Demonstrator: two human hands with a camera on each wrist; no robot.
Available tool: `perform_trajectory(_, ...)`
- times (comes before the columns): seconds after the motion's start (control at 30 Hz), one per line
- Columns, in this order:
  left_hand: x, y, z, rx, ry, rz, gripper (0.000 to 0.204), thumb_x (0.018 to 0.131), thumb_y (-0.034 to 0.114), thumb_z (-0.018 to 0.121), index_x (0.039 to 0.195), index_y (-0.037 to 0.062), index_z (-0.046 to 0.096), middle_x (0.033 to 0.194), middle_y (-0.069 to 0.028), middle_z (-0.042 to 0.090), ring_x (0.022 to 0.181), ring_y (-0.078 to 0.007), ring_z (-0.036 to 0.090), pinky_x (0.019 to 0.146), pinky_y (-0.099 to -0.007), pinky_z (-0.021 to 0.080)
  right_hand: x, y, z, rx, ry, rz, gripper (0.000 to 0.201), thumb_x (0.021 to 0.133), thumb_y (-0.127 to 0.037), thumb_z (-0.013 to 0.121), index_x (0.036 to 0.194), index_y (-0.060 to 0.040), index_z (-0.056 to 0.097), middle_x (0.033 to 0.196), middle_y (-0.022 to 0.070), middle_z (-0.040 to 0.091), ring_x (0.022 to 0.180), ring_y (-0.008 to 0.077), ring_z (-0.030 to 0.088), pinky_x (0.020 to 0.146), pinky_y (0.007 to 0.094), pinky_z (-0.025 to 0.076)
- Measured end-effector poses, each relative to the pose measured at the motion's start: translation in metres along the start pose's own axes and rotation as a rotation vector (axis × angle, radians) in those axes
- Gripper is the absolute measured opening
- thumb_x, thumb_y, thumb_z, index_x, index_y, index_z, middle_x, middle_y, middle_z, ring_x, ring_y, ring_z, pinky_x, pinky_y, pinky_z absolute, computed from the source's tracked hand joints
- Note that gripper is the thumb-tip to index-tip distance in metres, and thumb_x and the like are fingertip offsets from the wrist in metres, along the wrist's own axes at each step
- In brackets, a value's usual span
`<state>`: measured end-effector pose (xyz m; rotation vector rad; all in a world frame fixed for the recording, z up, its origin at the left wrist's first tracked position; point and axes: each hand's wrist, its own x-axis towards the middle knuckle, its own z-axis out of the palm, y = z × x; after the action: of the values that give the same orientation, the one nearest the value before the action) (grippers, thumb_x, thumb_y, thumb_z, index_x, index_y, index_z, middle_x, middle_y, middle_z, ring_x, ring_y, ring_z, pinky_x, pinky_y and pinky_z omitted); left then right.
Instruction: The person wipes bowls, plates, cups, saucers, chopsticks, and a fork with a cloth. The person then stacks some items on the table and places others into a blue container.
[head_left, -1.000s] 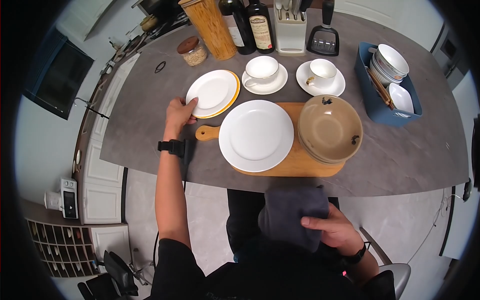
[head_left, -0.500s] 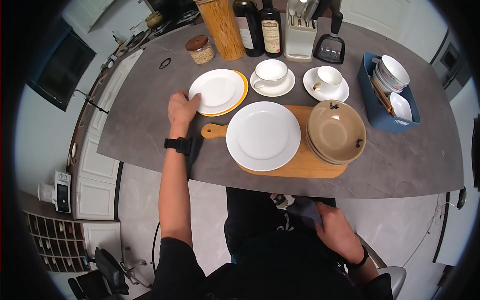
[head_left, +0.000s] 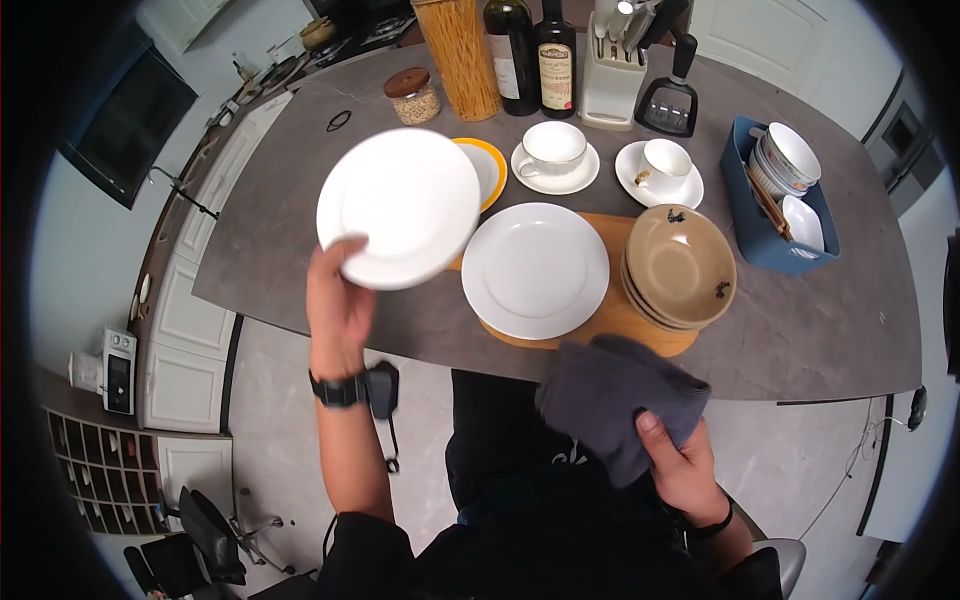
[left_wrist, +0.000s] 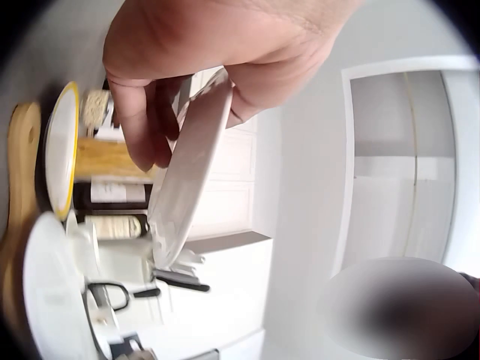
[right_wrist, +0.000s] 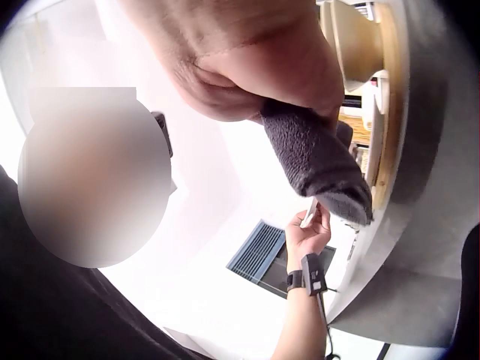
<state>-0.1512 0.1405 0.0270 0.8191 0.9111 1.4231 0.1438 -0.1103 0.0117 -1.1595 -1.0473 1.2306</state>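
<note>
A white plate [head_left: 400, 208] is in the air above the table's left part, its lower left rim pinched by the left hand [head_left: 340, 300]. In the left wrist view the thumb and fingers of the left hand [left_wrist: 202, 60] lie on opposite faces of the plate [left_wrist: 191, 165]. The right hand [head_left: 685, 465] grips a folded dark grey cloth [head_left: 620, 400] near the table's front edge; the cloth [right_wrist: 315, 157] also hangs from that hand [right_wrist: 262, 67] in the right wrist view. A yellow-rimmed plate [head_left: 497, 170] lies behind the raised plate, partly covered by it.
Another white plate [head_left: 535, 270] and stacked tan bowls [head_left: 680, 262] sit on a wooden board [head_left: 600, 325]. Two cups on saucers stand behind them, then bottles [head_left: 555, 65], a pasta jar [head_left: 458, 60] and a knife block [head_left: 612, 85]. A blue basket [head_left: 790, 255] of bowls is at right.
The left hand has lifted the white plate off the yellow-rimmed one and brought it toward the person. The right hand has raised the cloth from the lap to the table's front edge.
</note>
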Motion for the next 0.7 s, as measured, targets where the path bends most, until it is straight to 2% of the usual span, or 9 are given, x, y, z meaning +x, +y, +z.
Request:
perform_trajectory(0.03, -0.023, -0.002, 0.002, -0.11, 0.042, -0.081, 0.047, 0.09, 0.005, 0.057, 0.134, -0.0094, 0.051, 0.13, -0.0223, 0.062, 0.12, -0.0315, 0.063, 0.106, -0.0436, 0.051, 0.005, -0.003, 0.008, 0.003, -0.001, 0.001, 0.037, 0.106, -0.012, 0.052, 0.138, 0.0059, 0.054, 0.137, 0.0127, 0.061, 0.127, 0.0223, 0.057, 0.108, 0.0349, 0.042)
perform_trajectory(0.13, -0.088, -0.011, 0.012, -0.205, 0.008, -0.247, 0.053, 0.091, 0.009, 0.056, 0.14, -0.0097, 0.046, 0.137, -0.0222, 0.059, 0.127, -0.0349, 0.058, 0.113, -0.0473, 0.044, 0.026, -0.006, 0.016, -0.323, 0.056, -0.437, 0.044, 0.102, -0.005, 0.05, 0.145, 0.0069, 0.048, 0.146, 0.0162, 0.055, 0.136, 0.0243, 0.05, 0.115, 0.0367, 0.034)
perform_trajectory(0.2, -0.123, -0.015, 0.018, -0.287, -0.036, -0.351, 0.055, 0.096, 0.014, 0.054, 0.145, -0.0079, 0.042, 0.143, -0.0223, 0.056, 0.13, -0.0362, 0.056, 0.114, -0.0489, 0.043, 0.049, -0.007, 0.039, -0.11, 0.222, -0.486, 0.046, 0.09, 0.009, 0.063, 0.135, 0.0117, 0.053, 0.127, 0.0203, 0.065, 0.107, 0.0271, 0.069, 0.094, 0.0348, 0.052)
perform_trajectory(0.23, -0.138, -0.016, 0.021, -0.352, -0.066, -0.399, 0.056, 0.1, 0.018, 0.053, 0.148, -0.0066, 0.04, 0.145, -0.0226, 0.054, 0.132, -0.0369, 0.055, 0.114, -0.05, 0.042, 0.064, -0.006, 0.042, -0.628, 0.239, -0.652, 0.056, 0.083, 0.008, 0.068, 0.136, 0.0133, 0.05, 0.135, 0.0276, 0.058, 0.123, 0.0387, 0.061, 0.104, 0.0437, 0.049)
perform_trajectory(0.3, -0.159, -0.018, 0.028, -0.36, -0.181, -0.384, 0.062, 0.108, 0.035, 0.046, 0.155, -0.0017, 0.03, 0.155, -0.0198, 0.044, 0.14, -0.0356, 0.047, 0.118, -0.0496, 0.038, 0.087, -0.034, 0.047, -1.027, -0.003, -0.754, 0.066, 0.083, -0.003, 0.071, 0.141, 0.0124, 0.045, 0.149, 0.0323, 0.043, 0.14, 0.0466, 0.042, 0.116, 0.0527, 0.036)
perform_trajectory(0.33, -0.167, -0.016, 0.035, -0.356, -0.196, -0.373, 0.065, 0.108, 0.041, 0.043, 0.156, -0.0003, 0.028, 0.156, -0.0184, 0.042, 0.142, -0.0344, 0.045, 0.118, -0.0487, 0.037, 0.086, -0.031, 0.054, -1.023, -0.015, -0.761, 0.066, 0.083, -0.003, 0.071, 0.141, 0.0124, 0.045, 0.149, 0.0323, 0.043, 0.14, 0.0466, 0.042, 0.116, 0.0527, 0.036)
perform_trajectory(0.4, -0.173, -0.016, 0.039, -0.354, -0.202, -0.354, 0.067, 0.109, 0.046, 0.04, 0.157, 0.0011, 0.027, 0.158, -0.017, 0.04, 0.144, -0.0333, 0.043, 0.119, -0.0479, 0.036, 0.079, -0.022, 0.067, -1.255, -0.272, -0.512, 0.084, 0.086, -0.016, 0.071, 0.153, 0.0104, 0.028, 0.16, 0.0309, 0.026, 0.151, 0.0459, 0.023, 0.123, 0.0537, 0.022)
perform_trajectory(0.5, -0.172, -0.02, 0.035, -0.239, -0.203, -0.295, 0.075, 0.107, 0.058, 0.034, 0.158, 0.003, 0.026, 0.16, -0.0153, 0.038, 0.145, -0.0309, 0.042, 0.12, -0.0456, 0.035, 0.066, -0.017, 0.068, -1.063, -0.43, -0.44, 0.091, 0.086, -0.022, 0.074, 0.154, 0.0111, 0.024, 0.163, 0.0314, 0.018, 0.153, 0.0473, 0.015, 0.124, 0.0553, 0.017)
perform_trajectory(0.7, -0.171, -0.034, 0.017, -0.434, -0.294, -0.384, 0.094, 0.096, 0.079, 0.031, 0.153, 0.0049, 0.039, 0.153, -0.0125, 0.046, 0.137, -0.0255, 0.049, 0.117, -0.0394, 0.037, 0.046, -0.013, 0.082, -0.97, -0.562, -0.489, 0.088, 0.092, -0.043, 0.066, 0.153, 0.0087, 0.03, 0.163, 0.0297, 0.021, 0.154, 0.0433, 0.018, 0.125, 0.0513, 0.015)
